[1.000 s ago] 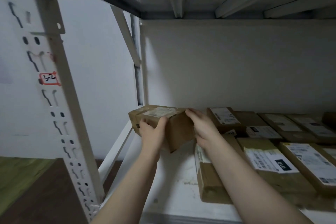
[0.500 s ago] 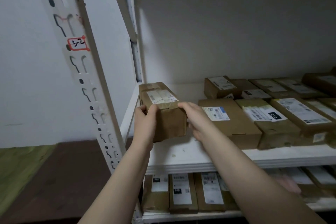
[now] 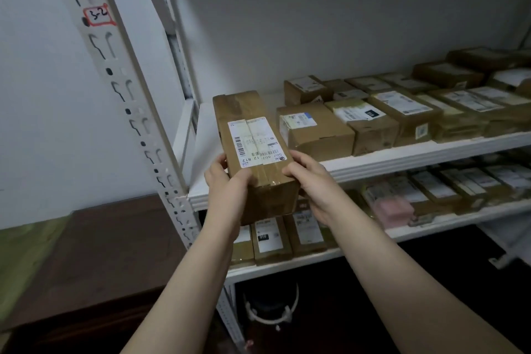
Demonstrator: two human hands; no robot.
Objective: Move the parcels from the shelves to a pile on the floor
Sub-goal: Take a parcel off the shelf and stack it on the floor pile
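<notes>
Both hands grip one brown parcel (image 3: 255, 152) in the middle of the frame: the left hand (image 3: 227, 184) and the right hand (image 3: 313, 181) clamp its near end (label up). It looks lifted off the shelf (image 3: 402, 158). Next it likely needs carrying down to the floor.

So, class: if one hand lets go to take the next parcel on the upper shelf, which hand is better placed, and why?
Right, probably. The right hand grips the held parcel on the side facing the nearest shelved parcel; the left hand sits across it, by the post.
</notes>
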